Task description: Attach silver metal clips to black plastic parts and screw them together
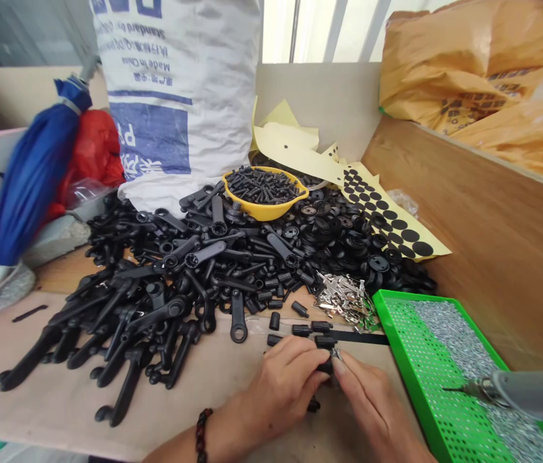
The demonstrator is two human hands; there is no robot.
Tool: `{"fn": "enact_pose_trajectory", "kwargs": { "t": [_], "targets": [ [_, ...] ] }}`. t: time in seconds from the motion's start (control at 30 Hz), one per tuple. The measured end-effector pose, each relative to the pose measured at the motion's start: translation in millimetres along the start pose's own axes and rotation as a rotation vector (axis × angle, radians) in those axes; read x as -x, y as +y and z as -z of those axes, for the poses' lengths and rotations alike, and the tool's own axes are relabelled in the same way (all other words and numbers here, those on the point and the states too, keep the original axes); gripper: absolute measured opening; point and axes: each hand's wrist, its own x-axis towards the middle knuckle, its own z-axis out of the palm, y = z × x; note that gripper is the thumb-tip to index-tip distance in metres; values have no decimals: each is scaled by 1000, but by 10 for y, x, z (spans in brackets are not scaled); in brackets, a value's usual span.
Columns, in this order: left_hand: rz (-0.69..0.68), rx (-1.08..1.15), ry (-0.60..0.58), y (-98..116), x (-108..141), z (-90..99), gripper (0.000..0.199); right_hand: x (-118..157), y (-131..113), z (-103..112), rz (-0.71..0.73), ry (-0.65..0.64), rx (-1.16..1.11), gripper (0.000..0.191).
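In the head view, the left hand (288, 366) has its fingers clamped on a black part (325, 366), above the surface (225, 373) toward its near edge, left of the green tray (396, 350). The right hand (367, 389) pinches a small metal piece (335, 353) against it. Doing this well probably calls for a steady left grip, with the metal kept straight and pressed gently.

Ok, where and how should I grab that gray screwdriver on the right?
Probably best around the screwdriver's thick gray barrel, coming from above: it runs sideways, its upper side uncovered, with its thin bit pointing left over the green tray.
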Motion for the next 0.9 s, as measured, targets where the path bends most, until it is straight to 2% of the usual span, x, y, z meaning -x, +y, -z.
{"fn": "enact_pose_trajectory", "kwargs": {
  "t": [0.1, 0.27, 0.33, 0.43, 0.53, 0.63, 0.73, 0.9],
  "targets": [
    [33, 60, 23, 12, -19, 9, 19, -16, -11, 12, 61, -4, 32, 31],
    [164, 202, 44, 41, -67, 48, 16, -99, -14, 43, 281, 62, 148, 27],
    [187, 211, 36, 46, -77, 75, 15, -136, -21, 43, 323, 67, 169, 27],
    [134, 131, 9, 28, -72, 125, 17, -160, -54, 24, 279, 26, 137, 30],
    [-15, -28, -6, -16, -49, 173, 21, -151, -107, -18, 134, -23, 9, 36],
    [-84, -108, -3, -68, -32, 226, 24, -171, -155, -71, 29, 5, -74, 42],
    [53, 5, 14, -112, -39, 301, 23, -262, -197, -111, -37, -38, -96, 40],
    [344, 255, 25, -164, -42, 443, 19, -432, -297, -108, -36, -130, -62, 41]
  ]
}}
